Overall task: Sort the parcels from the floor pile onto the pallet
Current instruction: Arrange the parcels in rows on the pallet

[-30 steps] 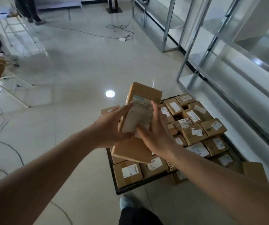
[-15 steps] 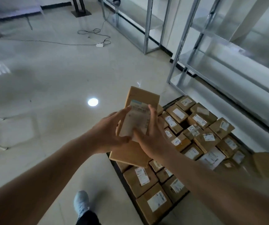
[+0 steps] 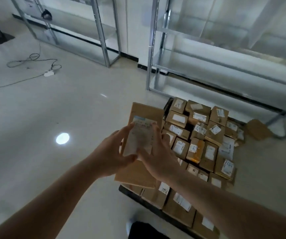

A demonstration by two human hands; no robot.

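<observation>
- left hand (image 3: 112, 156) and right hand (image 3: 157, 157) both grasp 1 brown parcel (image 3: 142, 149), tilted;
- it hangs above the pallet (image 3: 131, 192) packed with boxes (image 3: 206, 135)

bare, sleeveless forearms (image 3: 242, 204); dark trousers (image 3: 147, 230) and a pale shoe (image 3: 129, 225) below.

Both hands, left hand (image 3: 111, 156) and right hand (image 3: 157, 158), hold a labelled parcel (image 3: 143, 144) above the box-filled pallet (image 3: 130, 191)
</observation>
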